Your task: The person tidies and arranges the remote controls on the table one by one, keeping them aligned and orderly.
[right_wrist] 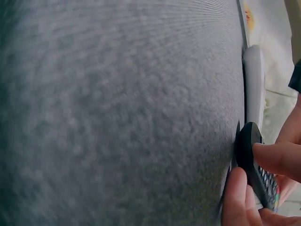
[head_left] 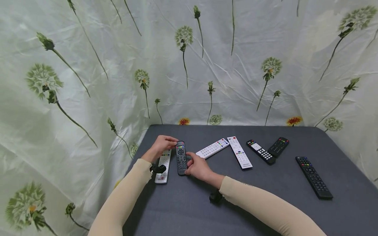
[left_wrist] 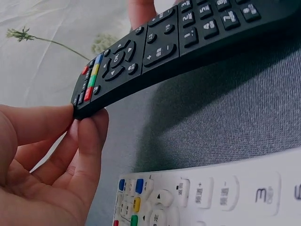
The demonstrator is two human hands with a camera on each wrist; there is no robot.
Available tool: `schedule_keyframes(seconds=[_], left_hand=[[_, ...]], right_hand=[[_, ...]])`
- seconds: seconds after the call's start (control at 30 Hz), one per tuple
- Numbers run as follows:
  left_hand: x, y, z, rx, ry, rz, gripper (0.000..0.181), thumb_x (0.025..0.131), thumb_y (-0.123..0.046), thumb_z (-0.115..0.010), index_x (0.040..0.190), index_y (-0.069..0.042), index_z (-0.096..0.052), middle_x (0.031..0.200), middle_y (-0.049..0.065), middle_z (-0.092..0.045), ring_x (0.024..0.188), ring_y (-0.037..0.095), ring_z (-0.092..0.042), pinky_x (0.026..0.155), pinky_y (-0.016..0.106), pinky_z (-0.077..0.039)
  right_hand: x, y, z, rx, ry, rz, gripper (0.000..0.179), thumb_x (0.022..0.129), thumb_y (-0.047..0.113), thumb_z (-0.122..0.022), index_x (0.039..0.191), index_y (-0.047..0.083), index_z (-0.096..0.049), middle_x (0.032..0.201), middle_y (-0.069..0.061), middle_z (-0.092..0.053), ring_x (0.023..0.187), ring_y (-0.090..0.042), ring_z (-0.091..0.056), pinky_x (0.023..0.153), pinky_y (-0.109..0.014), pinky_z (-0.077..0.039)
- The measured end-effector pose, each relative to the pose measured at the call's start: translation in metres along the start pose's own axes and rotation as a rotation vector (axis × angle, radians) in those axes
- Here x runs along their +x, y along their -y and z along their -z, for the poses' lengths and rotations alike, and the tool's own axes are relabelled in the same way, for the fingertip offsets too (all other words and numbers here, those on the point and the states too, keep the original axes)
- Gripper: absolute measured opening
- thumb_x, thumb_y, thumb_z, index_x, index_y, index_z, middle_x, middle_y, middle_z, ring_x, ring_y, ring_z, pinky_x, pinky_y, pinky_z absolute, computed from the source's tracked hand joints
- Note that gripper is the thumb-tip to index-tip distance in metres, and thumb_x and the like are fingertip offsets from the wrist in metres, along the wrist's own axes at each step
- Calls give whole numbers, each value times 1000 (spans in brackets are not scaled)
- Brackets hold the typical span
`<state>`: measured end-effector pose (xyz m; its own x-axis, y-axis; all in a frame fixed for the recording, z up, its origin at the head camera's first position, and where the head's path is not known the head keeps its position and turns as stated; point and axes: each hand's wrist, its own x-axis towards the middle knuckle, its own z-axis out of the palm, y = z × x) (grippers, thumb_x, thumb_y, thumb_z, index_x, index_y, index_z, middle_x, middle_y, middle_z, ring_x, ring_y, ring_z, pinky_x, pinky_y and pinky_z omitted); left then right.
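Note:
Both hands hold one black remote control [head_left: 181, 158], its buttons facing up. My left hand [head_left: 160, 146] pinches the far end, by the red power button, between thumb and fingers; the left wrist view shows this end of the black remote [left_wrist: 117, 61] raised off the table. On the near right side, my right hand [head_left: 200, 167] grips the edge, the thumb [right_wrist: 277, 157] on top and fingers at the side and below. Just left of it a white remote [head_left: 162, 173] lies on the table, partly under the left wrist.
On the grey table [head_left: 236, 209], two white remotes [head_left: 213, 148] [head_left: 240, 154] lie right of the hands. Further right, a black remote with a silver panel [head_left: 260, 150] touches a small black one [head_left: 278, 146]. A long black remote [head_left: 314, 178] lies near the right edge. Flower-printed cloth [head_left: 118, 82] hangs behind.

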<state>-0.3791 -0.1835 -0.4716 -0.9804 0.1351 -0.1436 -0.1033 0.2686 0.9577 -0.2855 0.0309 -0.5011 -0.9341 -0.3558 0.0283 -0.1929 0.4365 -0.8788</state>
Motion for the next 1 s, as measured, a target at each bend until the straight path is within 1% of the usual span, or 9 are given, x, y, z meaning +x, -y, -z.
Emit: schedule_keyframes(seconds=[0.1, 0.17, 0.27, 0.4, 0.5, 0.63, 0.7, 0.87, 1.0], left_hand=[[0, 2, -1, 38, -3, 3, 19, 97, -5, -65, 113, 1, -75, 116, 16, -70, 98, 24, -71, 94, 42, -54], [1, 3, -1, 75, 7, -9, 19, 98, -4, -64, 112, 2, -75, 114, 16, -71, 96, 24, -71, 92, 42, -55], [2, 2, -1, 163, 41, -58, 18, 98, -4, -64, 110, 2, -76, 112, 16, -71, 93, 23, -71, 89, 45, -55], [7, -1, 3, 338, 88, -130, 16, 97, -7, -66, 107, -3, -78, 109, 12, -71, 87, 22, -67, 82, 46, -55], [10, -1, 6, 437, 124, -156, 16, 96, -9, -67, 106, -8, -80, 110, 9, -72, 91, 22, -66, 82, 45, -55], [12, 0, 10, 469, 171, -170, 18, 96, -7, -66, 108, -10, -80, 114, 8, -72, 107, 25, -65, 90, 44, -54], [13, 2, 12, 472, 187, -175, 18, 96, -6, -66, 108, -10, -80, 115, 8, -72, 111, 26, -64, 93, 45, -53], [15, 7, 13, 505, 185, -178, 17, 95, -4, -67, 104, -9, -80, 110, 7, -73, 106, 25, -66, 94, 47, -52], [17, 8, 11, 526, 201, -181, 19, 96, -4, -66, 110, -7, -78, 111, 8, -73, 105, 25, -67, 95, 48, -51]], right_hand=[[-3, 1, -5, -125, 2, 41, 88, 73, 7, -88, 149, -1, -43, 87, -5, -67, 68, -10, -59, 65, -27, -50], [-5, 3, -7, -176, 3, 59, 91, 73, 11, -89, 149, -3, -41, 84, -4, -67, 66, -9, -57, 64, -27, -49], [-7, 5, -10, -214, -6, 72, 92, 73, 14, -90, 149, -5, -40, 80, -1, -66, 64, -7, -56, 63, -26, -48], [-8, 7, -12, -239, 3, 57, 94, 74, 20, -90, 149, -7, -39, 74, 5, -64, 60, -6, -57, 60, -26, -48], [-10, 9, -13, -255, 19, 39, 94, 76, 24, -89, 150, -6, -39, 70, 8, -63, 59, -6, -57, 56, -25, -47], [-11, 10, -14, -279, 17, 22, 93, 77, 28, -88, 150, -4, -40, 69, 10, -61, 58, -6, -58, 55, -26, -47], [-11, 10, -16, -304, 17, 11, 91, 79, 31, -87, 150, -1, -41, 68, 11, -61, 58, -6, -58, 54, -26, -47], [-8, 10, -18, -367, 4, -6, 86, 81, 42, -83, 148, 1, -47, 67, 10, -59, 57, -6, -56, 53, -27, -46], [-7, 10, -17, -370, -2, -11, 86, 80, 43, -84, 147, 1, -48, 67, 10, -58, 57, -6, -56, 53, -28, -46]])
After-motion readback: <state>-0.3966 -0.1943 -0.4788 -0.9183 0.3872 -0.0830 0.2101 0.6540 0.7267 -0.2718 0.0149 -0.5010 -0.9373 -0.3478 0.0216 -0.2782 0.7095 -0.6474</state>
